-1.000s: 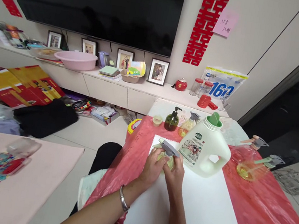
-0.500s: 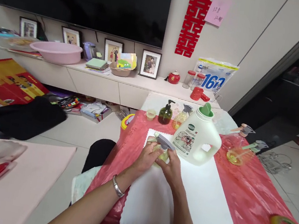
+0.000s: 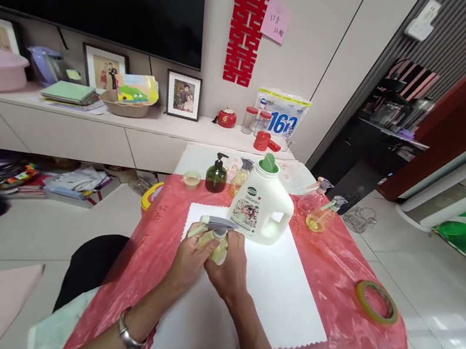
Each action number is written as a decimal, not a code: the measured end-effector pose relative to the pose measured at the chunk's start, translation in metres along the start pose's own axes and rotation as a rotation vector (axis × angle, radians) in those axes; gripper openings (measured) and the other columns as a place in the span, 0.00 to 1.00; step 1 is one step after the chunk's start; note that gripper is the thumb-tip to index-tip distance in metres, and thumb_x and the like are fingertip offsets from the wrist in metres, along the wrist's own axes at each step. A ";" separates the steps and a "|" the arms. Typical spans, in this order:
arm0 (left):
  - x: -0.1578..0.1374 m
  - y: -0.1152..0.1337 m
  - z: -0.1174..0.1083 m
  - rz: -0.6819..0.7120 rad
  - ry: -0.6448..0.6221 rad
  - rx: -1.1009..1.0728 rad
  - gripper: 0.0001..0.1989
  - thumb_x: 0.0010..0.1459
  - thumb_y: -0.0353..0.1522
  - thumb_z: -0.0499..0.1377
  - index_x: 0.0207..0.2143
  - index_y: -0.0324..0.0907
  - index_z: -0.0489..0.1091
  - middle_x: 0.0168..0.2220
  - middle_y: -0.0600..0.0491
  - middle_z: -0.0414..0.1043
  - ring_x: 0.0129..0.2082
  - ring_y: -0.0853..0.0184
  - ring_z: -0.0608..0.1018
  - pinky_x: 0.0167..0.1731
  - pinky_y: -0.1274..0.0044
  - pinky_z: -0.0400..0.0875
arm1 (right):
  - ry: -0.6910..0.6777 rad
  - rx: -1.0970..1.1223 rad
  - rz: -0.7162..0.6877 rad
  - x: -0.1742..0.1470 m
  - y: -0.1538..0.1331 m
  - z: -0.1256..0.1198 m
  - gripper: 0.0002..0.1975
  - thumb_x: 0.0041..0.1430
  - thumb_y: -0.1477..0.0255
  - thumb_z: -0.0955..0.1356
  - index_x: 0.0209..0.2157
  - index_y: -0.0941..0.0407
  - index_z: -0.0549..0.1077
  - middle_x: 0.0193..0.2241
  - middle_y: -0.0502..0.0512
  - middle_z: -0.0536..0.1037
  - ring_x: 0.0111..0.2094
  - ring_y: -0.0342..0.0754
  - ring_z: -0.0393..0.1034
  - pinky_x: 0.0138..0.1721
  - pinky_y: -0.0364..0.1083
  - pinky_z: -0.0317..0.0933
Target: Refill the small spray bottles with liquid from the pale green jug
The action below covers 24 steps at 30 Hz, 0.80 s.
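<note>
Head view: our left hand [image 3: 188, 257] and right hand [image 3: 232, 266] clasp the spray bottle [image 3: 220, 252] between them, its trigger head [image 3: 221, 225] above our grip.

White jug [image 3: 256, 208] blocks ahead; room right, toward tape [image 3: 391, 313]

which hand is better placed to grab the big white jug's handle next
Probably the right hand: it is nearer the jug handle, though it and the left hand both hold the spray bottle.
</note>
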State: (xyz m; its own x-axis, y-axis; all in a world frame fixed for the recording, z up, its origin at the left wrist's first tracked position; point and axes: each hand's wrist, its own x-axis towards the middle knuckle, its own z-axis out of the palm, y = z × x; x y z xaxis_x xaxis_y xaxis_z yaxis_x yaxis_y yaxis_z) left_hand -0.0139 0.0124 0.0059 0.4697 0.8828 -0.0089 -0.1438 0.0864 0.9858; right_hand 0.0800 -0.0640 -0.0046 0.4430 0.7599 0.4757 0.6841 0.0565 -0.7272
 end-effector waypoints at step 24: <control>-0.012 -0.056 -0.025 0.223 -0.046 0.383 0.17 0.61 0.39 0.58 0.50 0.44 0.74 0.53 0.46 0.70 0.45 0.62 0.78 0.50 0.66 0.75 | 0.317 -0.201 0.302 -0.012 0.101 -0.224 0.37 0.47 0.48 0.76 0.50 0.59 0.68 0.44 0.62 0.73 0.42 0.57 0.71 0.45 0.54 0.67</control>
State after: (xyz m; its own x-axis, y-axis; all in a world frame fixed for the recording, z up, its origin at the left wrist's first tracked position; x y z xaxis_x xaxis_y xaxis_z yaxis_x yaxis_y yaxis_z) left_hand -0.0338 0.0082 -0.0535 0.5034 0.8383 0.2095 0.0828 -0.2882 0.9540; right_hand 0.2732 -0.2126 0.0266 0.7729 0.4862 0.4077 0.5818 -0.2866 -0.7612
